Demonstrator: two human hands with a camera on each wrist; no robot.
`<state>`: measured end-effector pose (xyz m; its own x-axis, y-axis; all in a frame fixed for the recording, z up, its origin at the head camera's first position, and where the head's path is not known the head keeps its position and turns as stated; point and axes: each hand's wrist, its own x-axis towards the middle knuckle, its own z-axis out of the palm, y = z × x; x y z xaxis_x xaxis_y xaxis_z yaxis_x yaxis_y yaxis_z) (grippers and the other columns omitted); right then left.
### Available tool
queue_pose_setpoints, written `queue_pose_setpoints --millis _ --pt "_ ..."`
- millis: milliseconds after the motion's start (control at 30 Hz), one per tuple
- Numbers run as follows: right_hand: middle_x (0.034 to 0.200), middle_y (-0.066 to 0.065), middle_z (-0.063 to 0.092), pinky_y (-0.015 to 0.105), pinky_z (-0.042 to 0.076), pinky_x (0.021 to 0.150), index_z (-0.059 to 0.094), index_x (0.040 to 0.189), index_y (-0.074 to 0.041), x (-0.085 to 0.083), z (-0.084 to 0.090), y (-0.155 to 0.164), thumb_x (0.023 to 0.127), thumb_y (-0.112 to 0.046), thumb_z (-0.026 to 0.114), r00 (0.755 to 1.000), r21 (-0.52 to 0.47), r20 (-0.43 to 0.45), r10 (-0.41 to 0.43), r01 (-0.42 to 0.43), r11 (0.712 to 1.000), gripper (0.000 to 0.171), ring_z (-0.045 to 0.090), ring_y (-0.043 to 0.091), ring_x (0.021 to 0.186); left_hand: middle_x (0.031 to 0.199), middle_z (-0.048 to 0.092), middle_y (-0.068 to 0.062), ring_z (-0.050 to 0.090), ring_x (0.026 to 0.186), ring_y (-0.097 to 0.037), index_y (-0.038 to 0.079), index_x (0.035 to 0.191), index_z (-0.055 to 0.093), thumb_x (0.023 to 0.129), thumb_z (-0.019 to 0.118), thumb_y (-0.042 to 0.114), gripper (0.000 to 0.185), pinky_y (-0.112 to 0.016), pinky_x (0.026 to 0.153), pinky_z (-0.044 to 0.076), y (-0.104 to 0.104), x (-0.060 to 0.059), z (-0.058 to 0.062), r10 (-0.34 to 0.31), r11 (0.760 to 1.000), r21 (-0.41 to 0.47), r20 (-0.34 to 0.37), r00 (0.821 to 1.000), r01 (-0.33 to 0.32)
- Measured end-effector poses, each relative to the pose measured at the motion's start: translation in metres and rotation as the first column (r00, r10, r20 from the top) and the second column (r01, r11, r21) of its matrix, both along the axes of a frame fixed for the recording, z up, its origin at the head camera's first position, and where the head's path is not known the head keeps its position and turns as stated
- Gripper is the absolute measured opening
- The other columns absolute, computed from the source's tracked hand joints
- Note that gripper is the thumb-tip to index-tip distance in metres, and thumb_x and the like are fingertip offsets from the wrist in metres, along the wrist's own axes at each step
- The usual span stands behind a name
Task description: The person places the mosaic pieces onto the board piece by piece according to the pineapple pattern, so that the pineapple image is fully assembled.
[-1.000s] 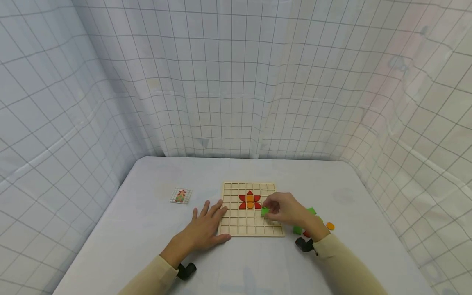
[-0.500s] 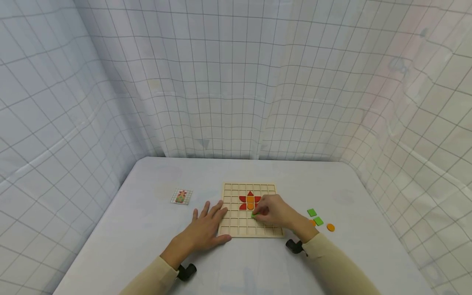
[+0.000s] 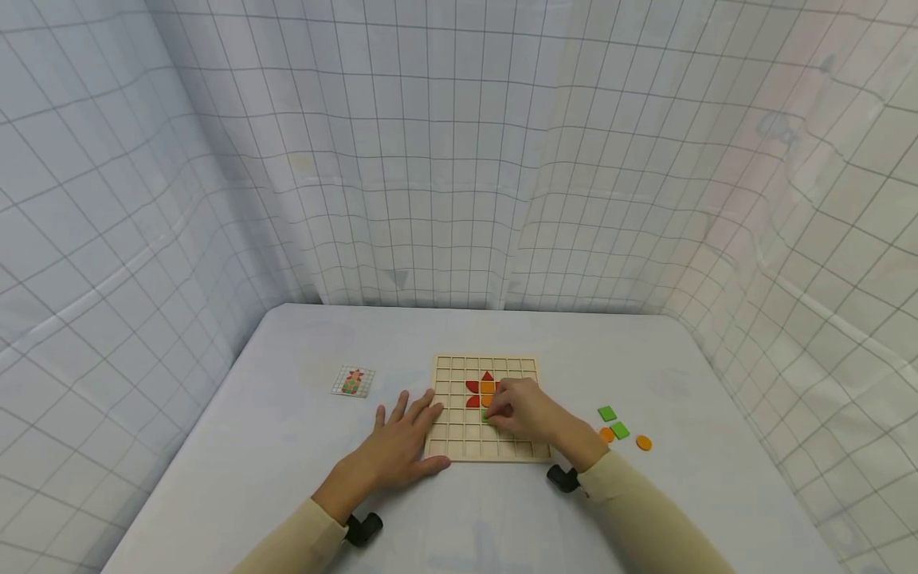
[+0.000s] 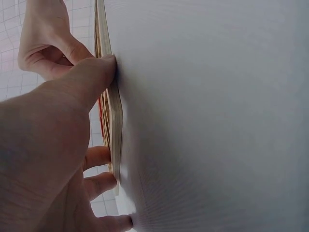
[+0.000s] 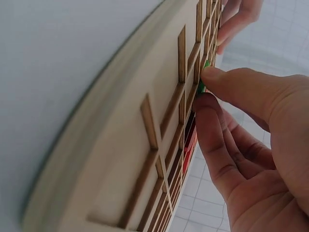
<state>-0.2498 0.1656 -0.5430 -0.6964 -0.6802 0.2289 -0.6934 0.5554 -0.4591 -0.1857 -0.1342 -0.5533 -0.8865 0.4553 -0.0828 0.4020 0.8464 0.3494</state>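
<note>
Our left hand (image 3: 403, 440) lies spread flat against the grid board (image 3: 459, 437) to steady it, while our right hand (image 3: 532, 414) pinches a green tile (image 3: 487, 416) into a cell just below the red flower (image 3: 482, 388)

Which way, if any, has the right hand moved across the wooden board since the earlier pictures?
Yes. The right hand moved left along the wooden board, away from the loose green squares.

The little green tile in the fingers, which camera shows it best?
The right wrist view: the right hand pinches the green tile close up. The head view shows only a green speck; the left wrist view shows none of it.
</note>
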Motion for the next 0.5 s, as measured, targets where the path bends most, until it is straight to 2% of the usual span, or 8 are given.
queue_pose_setpoints --millis 267,500 --pt "0.099 0.003 0.079 0.018 0.060 0.077 0.094 0.100 -0.009 0.0005 0.0010 -0.0057 0.098 -0.005 0.094 1.000 0.016 -0.008 -0.009 0.009 1.000 0.005 0.069 0.005 0.087 0.194 0.029 -0.017 0.026 0.176 -0.064 0.009 0.179 0.043 0.107 0.077 0.066 0.098 -0.094 0.129 0.027 -0.0003 0.0001 0.0017 -0.003 1.000 0.011 0.002 1.000 0.003" --pt "0.098 0.002 0.082 0.020 0.060 0.077 0.094 0.100 -0.010 0.0018 -0.0006 -0.0025 0.097 -0.006 0.095 0.999 -0.009 -0.016 -0.028 0.027 1.000 0.005 0.068 0.006 0.087 0.194 0.029 -0.018 0.026 0.176 -0.064 0.009 0.179 0.043 0.107 0.077 0.066 0.098 -0.094 0.129 0.027 -0.0002 0.0009 0.0017 -0.003 1.000 0.009 0.002 1.000 0.003"
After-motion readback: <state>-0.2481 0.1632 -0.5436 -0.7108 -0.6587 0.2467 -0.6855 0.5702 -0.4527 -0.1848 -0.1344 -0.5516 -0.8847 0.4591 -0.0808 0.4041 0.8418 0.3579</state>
